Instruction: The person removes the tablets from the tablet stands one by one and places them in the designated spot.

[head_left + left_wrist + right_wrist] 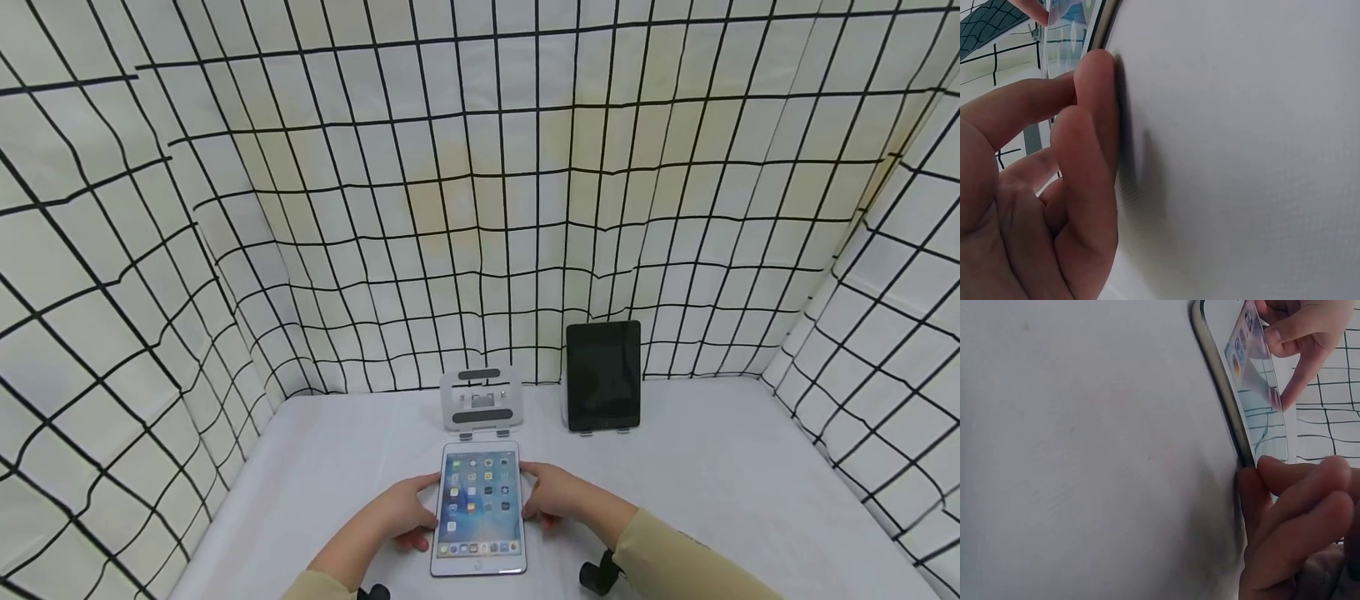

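Observation:
A white tablet point(480, 508) lies face up on the white table, its lit screen showing rows of app icons. My left hand point(406, 512) holds its left edge, and the left wrist view shows that hand point(1054, 181) with bent fingers close to the tabletop. At the opposite edge, my right hand point(553, 493) grips the tablet's side. Seen from the right wrist, a thumb and finger of the right hand point(1300, 531) meet at the edge of the tablet point(1225, 381). The left hand point(1307, 331) also shows there, across the screen.
Just behind the tablet stands a white tablet stand point(482, 400) with grey pads and small front lips. To its right a dark-screened black tablet point(603, 375) leans upright on a similar stand. White walls with a black grid point(480, 208) enclose the table point(337, 442).

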### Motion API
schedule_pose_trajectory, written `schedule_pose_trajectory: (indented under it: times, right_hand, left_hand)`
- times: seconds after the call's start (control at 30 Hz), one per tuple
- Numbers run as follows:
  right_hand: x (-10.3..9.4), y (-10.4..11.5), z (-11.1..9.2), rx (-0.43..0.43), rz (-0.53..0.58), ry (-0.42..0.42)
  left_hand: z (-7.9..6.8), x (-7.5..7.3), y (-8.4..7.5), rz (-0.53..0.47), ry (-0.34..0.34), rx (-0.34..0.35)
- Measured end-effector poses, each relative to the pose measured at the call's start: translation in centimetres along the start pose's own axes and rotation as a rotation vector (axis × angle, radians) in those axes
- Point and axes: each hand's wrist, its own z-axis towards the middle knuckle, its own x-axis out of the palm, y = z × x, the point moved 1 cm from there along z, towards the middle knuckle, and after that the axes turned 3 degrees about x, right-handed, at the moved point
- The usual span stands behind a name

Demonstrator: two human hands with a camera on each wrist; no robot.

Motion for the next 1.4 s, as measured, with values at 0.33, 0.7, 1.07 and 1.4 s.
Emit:
schedule_pose_trajectory:
  times: [0.33, 0.7, 1.07, 1.4]
  right_hand:
    - [-0.2, -0.6, 0.1, 0.010, -0.025, -0.003]
    - [-0.2, -0.9, 0.2, 0.023, -0.007, -0.015]
    - [-0.7, -1.5, -0.4, -0.031, -0.020, -0.054]
    - [-2.4, -3.6, -1.0, -0.115, -0.022, -0.083]
  left_hand:
    - [0.0, -0.5, 0.2, 0.040, 0.031, 0.000]
    - [0.6, -0.4, 0.6, 0.017, 0.039, -0.009]
    - [0.9, -0.9, 0.9, 0.017, -0.088, 0.048]
    - [1.1, -0.5, -0.3, -0.050, -0.138, 0.133]
